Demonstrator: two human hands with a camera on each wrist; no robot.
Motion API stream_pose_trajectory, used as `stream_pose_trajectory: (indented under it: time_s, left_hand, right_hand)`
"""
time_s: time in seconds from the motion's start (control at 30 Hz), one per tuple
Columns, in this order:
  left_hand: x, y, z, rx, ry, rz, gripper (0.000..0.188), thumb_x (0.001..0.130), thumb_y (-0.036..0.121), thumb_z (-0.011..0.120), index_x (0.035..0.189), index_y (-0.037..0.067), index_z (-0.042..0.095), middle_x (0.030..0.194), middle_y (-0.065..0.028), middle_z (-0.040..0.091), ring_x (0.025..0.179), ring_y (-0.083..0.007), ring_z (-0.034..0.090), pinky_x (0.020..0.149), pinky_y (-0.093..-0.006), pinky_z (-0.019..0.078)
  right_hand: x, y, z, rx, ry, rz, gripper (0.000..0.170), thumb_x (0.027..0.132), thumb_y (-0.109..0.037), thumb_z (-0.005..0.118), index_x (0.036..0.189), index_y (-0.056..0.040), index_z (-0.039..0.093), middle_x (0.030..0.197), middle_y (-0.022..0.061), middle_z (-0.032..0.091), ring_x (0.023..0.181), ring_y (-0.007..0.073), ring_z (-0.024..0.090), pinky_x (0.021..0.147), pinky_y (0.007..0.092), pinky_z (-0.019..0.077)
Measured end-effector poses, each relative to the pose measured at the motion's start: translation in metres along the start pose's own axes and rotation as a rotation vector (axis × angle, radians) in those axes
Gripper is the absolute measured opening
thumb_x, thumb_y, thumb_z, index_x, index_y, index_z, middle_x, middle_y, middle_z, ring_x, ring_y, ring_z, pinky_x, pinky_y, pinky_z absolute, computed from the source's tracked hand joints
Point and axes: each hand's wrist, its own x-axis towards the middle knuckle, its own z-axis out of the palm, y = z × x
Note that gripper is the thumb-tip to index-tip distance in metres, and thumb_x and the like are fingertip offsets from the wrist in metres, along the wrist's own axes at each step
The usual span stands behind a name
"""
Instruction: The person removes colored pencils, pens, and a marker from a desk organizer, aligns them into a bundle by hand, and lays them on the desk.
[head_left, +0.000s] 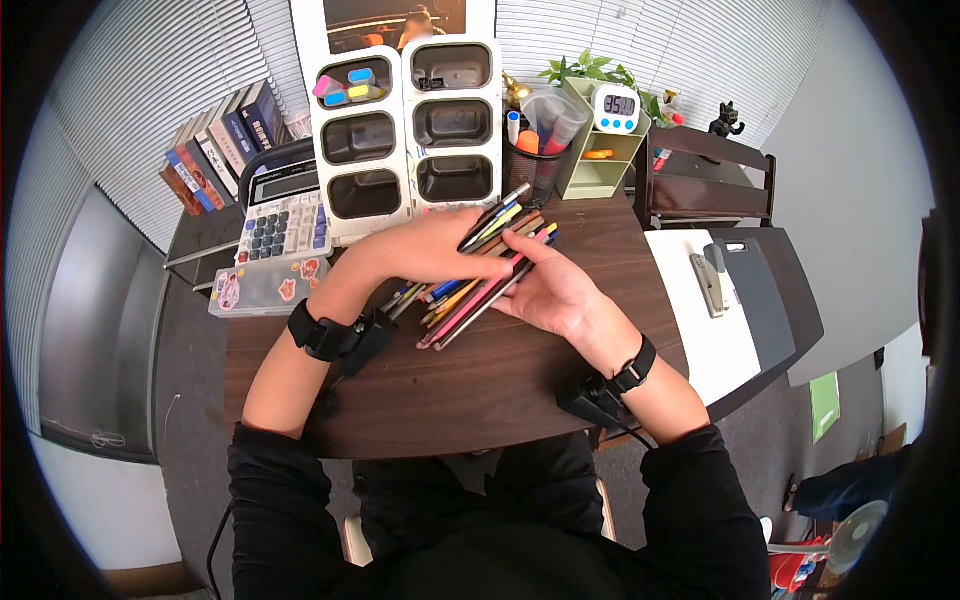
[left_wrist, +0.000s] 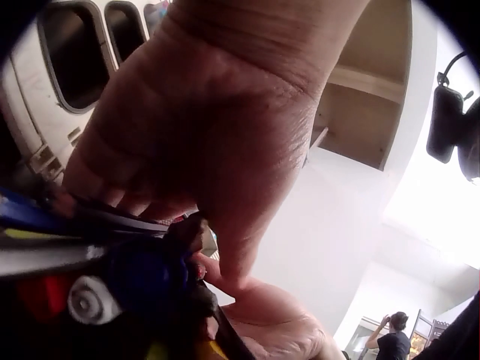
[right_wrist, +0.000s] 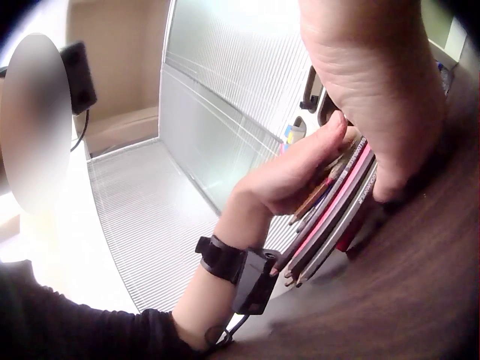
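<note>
A loose bundle of colored pencils (head_left: pixel 470 312) and pens (head_left: pixel 507 216) lies slantwise between the two hands, over the brown tabletop. My left hand (head_left: pixel 440 248) reaches across from the left and holds the bundle, its fingers curling around the far side. From the right, my right hand (head_left: pixel 555 290) grips the same bundle, thumb on top and fingers mostly hidden beneath. Pen ends (left_wrist: pixel 94 300) crowd close under the left palm in the left wrist view. Pencil tips (right_wrist: pixel 292 281) stick out toward the left forearm in the right wrist view.
Behind the hands stands a white organizer (head_left: pixel 408 130) with several dark compartments, one holding highlighters (head_left: pixel 360 92). A calculator (head_left: pixel 285 225) and a stickered case (head_left: pixel 268 287) lie left. Right are a mesh pen cup (head_left: pixel 530 170), green shelf with timer (head_left: pixel 615 108), and stapler (head_left: pixel 709 285).
</note>
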Motion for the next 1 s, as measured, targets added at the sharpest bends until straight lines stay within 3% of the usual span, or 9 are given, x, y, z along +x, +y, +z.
stream_pose_trajectory:
  time_s: [0.07,0.13,0.23,0.43,0.5,0.53,0.6,0.7,1.0]
  left_hand:
    - [0.001,-0.006,0.008,0.164,0.09,0.226,0.077,0.076,0.042,0.071,0.129,-0.003,0.039,0.117,-0.0217,0.055,0.104,-0.0287,0.057,0.088,-0.0343,0.0446]
    - [-0.001,-0.001,0.011,0.176,0.066,0.146,0.085,0.072,0.042,0.074,0.131,-0.005,0.035,0.118,-0.0239,0.053,0.106,-0.0307,0.055,0.09,-0.0346,0.0439]
    - [-0.006,0.014,0.009,0.19,0.026,0.046,0.096,0.067,0.041,0.076,0.134,-0.008,0.028,0.118,-0.0286,0.051,0.11,-0.0335,0.053,0.092,-0.0347,0.043]
    - [-0.007,0.015,0.007,0.199,0.044,0.082,0.086,0.072,0.037,0.071,0.134,-0.005,0.029,0.115,-0.0285,0.053,0.105,-0.0336,0.056,0.088,-0.0357,0.0451]
    - [-0.013,0.034,-0.003,0.11,-0.054,-0.102,0.069,0.078,0.033,0.065,0.131,-0.001,0.037,0.109,-0.0257,0.056,0.101,-0.0308,0.058,0.085,-0.0353,0.046]
    - [-0.012,0.029,-0.004,0.111,-0.053,-0.102,0.069,0.078,0.033,0.065,0.131,-0.001,0.037,0.109,-0.0257,0.056,0.101,-0.0308,0.058,0.085,-0.0353,0.046]
    - [-0.007,0.011,-0.005,0.122,-0.038,-0.017,0.051,0.084,0.026,0.058,0.126,0.001,0.044,0.105,-0.0218,0.059,0.098,-0.0287,0.058,0.084,-0.0345,0.0459]
    - [-0.005,-0.003,-0.007,0.134,-0.011,0.066,0.041,0.088,0.02,0.054,0.122,0.0,0.047,0.107,-0.0191,0.059,0.099,-0.0281,0.058,0.085,-0.0343,0.0454]
    - [-0.002,-0.013,-0.01,0.02,0.007,0.016,0.04,0.09,0.019,0.052,0.125,0.001,0.046,0.113,-0.018,0.059,0.103,-0.0238,0.057,0.088,-0.0333,0.0442]
  right_hand:
    - [0.007,0.0,-0.007,0.037,-0.019,0.013,0.025,0.094,-0.02,0.049,0.116,-0.0072,0.049,0.113,0.009,0.057,0.104,0.0234,0.057,0.092,0.0442,0.0474]
    - [0.007,0.0,-0.007,0.044,0.005,-0.001,0.025,0.094,-0.019,0.048,0.115,-0.0059,0.049,0.113,0.0104,0.058,0.104,0.0227,0.058,0.09,0.0405,0.049]
    - [0.003,-0.001,-0.004,0.054,-0.008,-0.017,0.026,0.092,-0.017,0.051,0.116,-0.0047,0.05,0.113,0.0109,0.058,0.103,0.0246,0.059,0.091,0.0415,0.048]
    - [0.001,-0.001,-0.001,0.07,0.031,-0.018,0.026,0.091,-0.017,0.052,0.114,-0.004,0.051,0.113,0.0112,0.058,0.104,0.0245,0.057,0.096,0.0428,0.0446]
    - [-0.004,-0.001,0.006,0.058,0.055,-0.029,0.026,0.091,-0.018,0.053,0.113,-0.0039,0.051,0.112,0.0112,0.058,0.103,0.0239,0.058,0.095,0.0417,0.0453]
    - [-0.005,-0.001,0.008,0.046,0.079,-0.038,0.026,0.091,-0.019,0.053,0.112,-0.0038,0.052,0.11,0.0112,0.059,0.102,0.0233,0.058,0.094,0.0405,0.046]
    - [-0.004,-0.001,0.007,0.05,0.073,-0.036,0.026,0.091,-0.019,0.054,0.112,-0.0036,0.052,0.11,0.0111,0.059,0.102,0.0234,0.058,0.094,0.0406,0.0459]
    - [-0.001,-0.001,0.003,0.058,0.074,-0.043,0.026,0.091,-0.018,0.054,0.112,-0.0029,0.052,0.11,0.0111,0.058,0.102,0.0236,0.058,0.094,0.0413,0.0457]
    - [0.003,0.001,-0.002,0.058,0.106,-0.016,0.025,0.092,-0.012,0.051,0.114,0.0,0.049,0.111,0.013,0.057,0.104,0.0248,0.058,0.097,0.0419,0.0454]
